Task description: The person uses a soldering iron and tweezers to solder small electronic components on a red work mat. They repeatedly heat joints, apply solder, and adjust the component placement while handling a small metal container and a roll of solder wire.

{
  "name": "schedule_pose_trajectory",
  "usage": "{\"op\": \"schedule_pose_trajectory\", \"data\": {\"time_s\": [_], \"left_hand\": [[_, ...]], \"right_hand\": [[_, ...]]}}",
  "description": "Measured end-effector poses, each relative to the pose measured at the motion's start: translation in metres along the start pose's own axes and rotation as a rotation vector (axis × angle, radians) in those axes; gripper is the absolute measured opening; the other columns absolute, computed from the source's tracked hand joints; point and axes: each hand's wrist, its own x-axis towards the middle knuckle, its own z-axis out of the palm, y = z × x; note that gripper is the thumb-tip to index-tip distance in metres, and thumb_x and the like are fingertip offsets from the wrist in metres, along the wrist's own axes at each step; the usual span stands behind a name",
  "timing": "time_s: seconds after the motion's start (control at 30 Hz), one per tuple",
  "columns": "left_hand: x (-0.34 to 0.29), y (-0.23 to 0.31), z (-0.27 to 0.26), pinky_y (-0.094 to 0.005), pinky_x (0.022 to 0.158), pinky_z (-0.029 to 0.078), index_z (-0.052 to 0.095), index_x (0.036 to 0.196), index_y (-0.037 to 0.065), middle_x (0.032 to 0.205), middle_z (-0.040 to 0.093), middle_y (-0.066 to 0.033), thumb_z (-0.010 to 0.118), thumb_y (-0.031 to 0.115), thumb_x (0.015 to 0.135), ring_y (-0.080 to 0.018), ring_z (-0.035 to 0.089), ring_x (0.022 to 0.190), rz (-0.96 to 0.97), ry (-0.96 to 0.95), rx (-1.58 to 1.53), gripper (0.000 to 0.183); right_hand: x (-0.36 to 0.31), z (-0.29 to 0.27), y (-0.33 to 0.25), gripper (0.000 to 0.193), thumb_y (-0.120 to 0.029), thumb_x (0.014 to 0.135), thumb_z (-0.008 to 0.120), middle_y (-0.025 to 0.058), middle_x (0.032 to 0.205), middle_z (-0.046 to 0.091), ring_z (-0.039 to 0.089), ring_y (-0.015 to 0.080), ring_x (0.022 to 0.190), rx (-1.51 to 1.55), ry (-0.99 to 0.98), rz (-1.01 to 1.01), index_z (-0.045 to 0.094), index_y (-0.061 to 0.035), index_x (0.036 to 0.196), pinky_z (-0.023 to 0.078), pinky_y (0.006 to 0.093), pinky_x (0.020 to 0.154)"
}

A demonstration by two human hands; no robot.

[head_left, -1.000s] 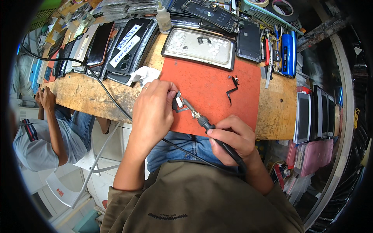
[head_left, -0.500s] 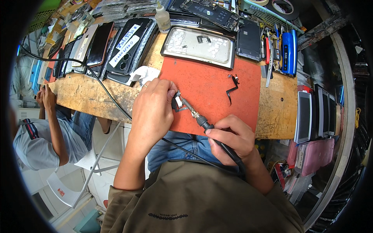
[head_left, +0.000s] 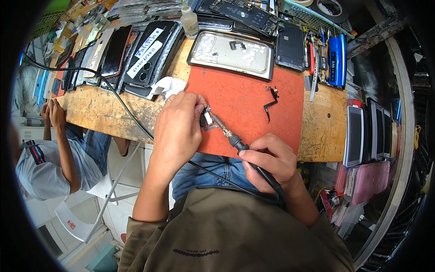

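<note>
Over the flat orange-red mat's (head_left: 244,106) near-left part, the left hand (head_left: 179,126) is pinching a small black-and-white component (head_left: 208,118), apparently steadying it; the right hand (head_left: 274,159) is gripping a black-handled metal soldering iron (head_left: 236,142) pen-like, probably for control.

A small phone-repair workshop stands around me: a worn, stained wooden bench (head_left: 324,140) with a flat red mat (head_left: 249,109), dark rectangular smartphones (head_left: 117,52) lying in a row, an opened black phone (head_left: 247,17) with its insides bared, a shallow pale dark-rimmed tray (head_left: 231,64), and a black-gripped, metal-tipped soldering iron (head_left: 235,141) held above the mat.
</note>
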Motion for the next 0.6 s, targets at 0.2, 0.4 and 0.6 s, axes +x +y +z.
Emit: {"op": "schedule_pose_trajectory", "data": {"time_s": [0.2,0.4,0.6], "left_hand": [[-0.0006,-0.0008,0.0001,-0.0536,0.085,0.051,0.069,0.102,-0.001,0.097,0.069,-0.0212,0.065,0.002,0.102,-0.0446,0.065,0.094,0.005,0.002,-0.015,0.005],[-0.0007,-0.0020,-0.0005,-0.0494,0.082,0.051,0.068,0.105,-0.001,0.097,0.069,-0.0203,0.066,0.004,0.104,-0.0423,0.067,0.092,0.031,0.007,0.009,0.005],[-0.0009,-0.0007,-0.0001,-0.0529,0.085,0.051,0.070,0.102,-0.001,0.097,0.070,-0.0209,0.065,0.002,0.103,-0.0444,0.066,0.095,0.007,0.006,-0.018,0.006]], "right_hand": [[-0.0003,0.0003,0.0001,0.038,0.011,0.075,0.081,0.0076,0.089,0.064,0.063,0.0219,0.070,0.014,-0.001,0.003,0.079,-0.0025,0.109,0.051,0.0343,0.060],[-0.0005,0.0000,0.0005,0.037,0.011,0.074,0.081,0.0077,0.089,0.063,0.063,0.0222,0.070,-0.006,-0.005,-0.019,0.079,-0.0025,0.109,0.051,0.0345,0.060],[-0.0005,0.0001,0.0000,0.036,0.010,0.074,0.081,0.0076,0.089,0.063,0.062,0.0223,0.070,-0.014,-0.007,-0.022,0.078,-0.0022,0.108,0.051,0.0347,0.060]]}}
